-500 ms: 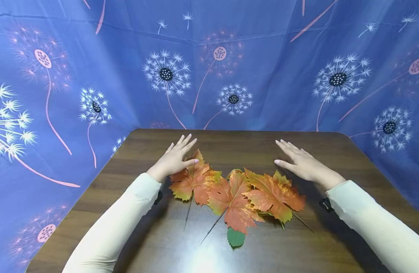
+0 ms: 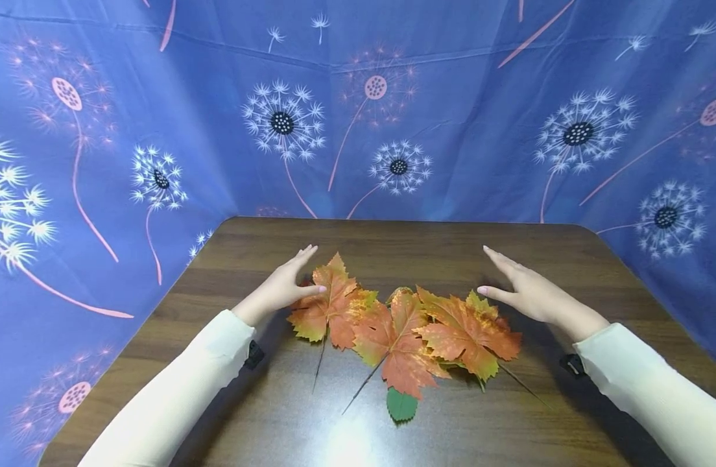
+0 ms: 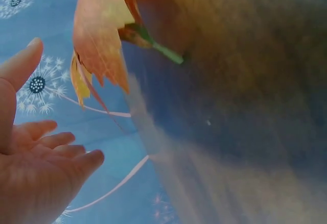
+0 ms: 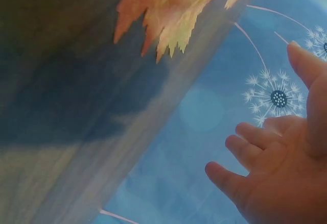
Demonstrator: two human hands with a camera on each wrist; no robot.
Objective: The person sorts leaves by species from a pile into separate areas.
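Several orange maple leaves with yellow-green edges lie in a row across the middle of the table in the head view: a left leaf, a middle leaf and a right leaf, each with a thin dark stem. Below the middle one peeks a green leaf. My left hand hovers beside the left leaf, its thumb overlapping that leaf in the head view. On the other side, my right hand is held up just right of the right leaf. Both hands have extended fingers and hold nothing.
The brown wooden table has rounded far corners. Behind it and along its sides hangs a blue cloth with dandelion prints. A dark strap piece shows under the right cuff, and another under the left.
Both hands have moved outward, the left one to the left and the right one to the right, and turned so the palms face each other more. The leaves stay in place.
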